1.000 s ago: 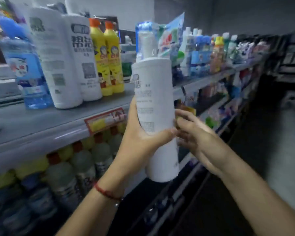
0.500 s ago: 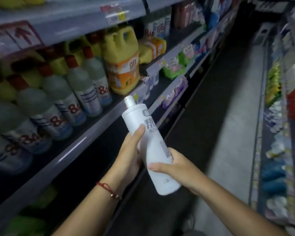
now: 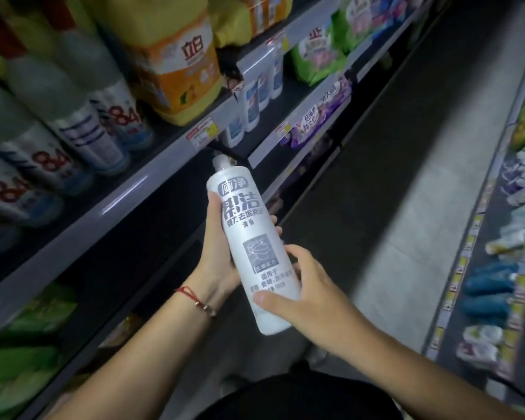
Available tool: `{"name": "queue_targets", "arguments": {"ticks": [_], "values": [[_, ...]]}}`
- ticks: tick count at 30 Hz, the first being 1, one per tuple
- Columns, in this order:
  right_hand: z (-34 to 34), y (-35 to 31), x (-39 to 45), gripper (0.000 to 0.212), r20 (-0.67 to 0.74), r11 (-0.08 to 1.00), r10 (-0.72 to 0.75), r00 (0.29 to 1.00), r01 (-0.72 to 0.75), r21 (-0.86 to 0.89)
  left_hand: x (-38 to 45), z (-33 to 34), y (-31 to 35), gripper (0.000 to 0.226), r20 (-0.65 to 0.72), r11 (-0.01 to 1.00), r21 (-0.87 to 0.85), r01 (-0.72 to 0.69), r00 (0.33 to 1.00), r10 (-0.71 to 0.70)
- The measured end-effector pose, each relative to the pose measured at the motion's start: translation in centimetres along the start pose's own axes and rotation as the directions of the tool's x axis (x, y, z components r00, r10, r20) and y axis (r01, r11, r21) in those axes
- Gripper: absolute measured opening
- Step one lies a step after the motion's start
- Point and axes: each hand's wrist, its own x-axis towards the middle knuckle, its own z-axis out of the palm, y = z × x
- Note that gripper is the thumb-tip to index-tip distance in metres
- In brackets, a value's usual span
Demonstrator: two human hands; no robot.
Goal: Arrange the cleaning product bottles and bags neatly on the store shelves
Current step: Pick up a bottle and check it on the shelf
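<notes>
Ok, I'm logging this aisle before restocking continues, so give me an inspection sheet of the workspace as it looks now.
Surface: grey shelf at left, price tags on its edge.
Job's things: white bottle held tilted, label up, cap toward the shelf; bottles marked 84 and a yellow jug on the shelf.
Clutter: green bags and purple bags on the shelves beyond.
Grippers: left hand grips the bottle's middle; right hand grips its lower part.
Cables: nothing seen.
Surroundings: dim aisle floor; opposite shelves at right.

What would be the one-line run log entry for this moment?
stage: white bottle in hand, not shelved | left hand: grips it | right hand: grips lower part | bottle: tilted, label toward camera
</notes>
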Motion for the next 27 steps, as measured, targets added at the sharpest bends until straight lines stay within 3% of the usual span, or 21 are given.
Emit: {"name": "queue_targets", "arguments": {"ticks": [4,8,11,15,18,22,27], "values": [[-3.7,1.1,1.2,0.072,0.006,0.998,-0.005,1.0,0.004,0.07,2.4,3.5,-0.1,0.08,0.044,0.991,0.123,-0.045,0.998,0.04],[-7.5,2.1,2.2,0.067,-0.004,0.991,0.012,1.0,-0.011,0.135,4.2,8.1,-0.6,0.074,0.068,0.91,0.385,-0.152,0.988,0.136],[-10.3,2.8,3.2,0.068,-0.018,0.971,0.048,0.999,-0.043,0.235,5.2,12.6,-1.8,0.072,0.158,0.755,0.592,-0.282,0.959,0.234],[-13.7,4.0,4.8,0.046,-0.045,0.863,0.067,0.997,-0.035,0.504,6.1,18.5,-3.8,0.037,0.303,0.455,0.787,-0.416,0.904,0.302],[-16.1,5.3,5.4,0.046,-0.099,0.795,0.046,0.994,0.023,0.606,7.2,21.1,-4.8,0.049,0.366,0.253,0.86,-0.442,0.882,0.298],[-19.9,6.2,6.0,0.057,-0.152,0.838,-0.026,0.988,0.105,0.536,7.9,23.7,-5.1,0.067,0.448,0.198,0.836,-0.511,0.845,0.291],[-25.1,4.4,8.0,0.07,-0.312,0.955,-0.125,0.942,0.2,0.221,8.4,26.5,-3.0,0.08,0.481,0.124,0.822,-0.556,0.794,0.372]]}}
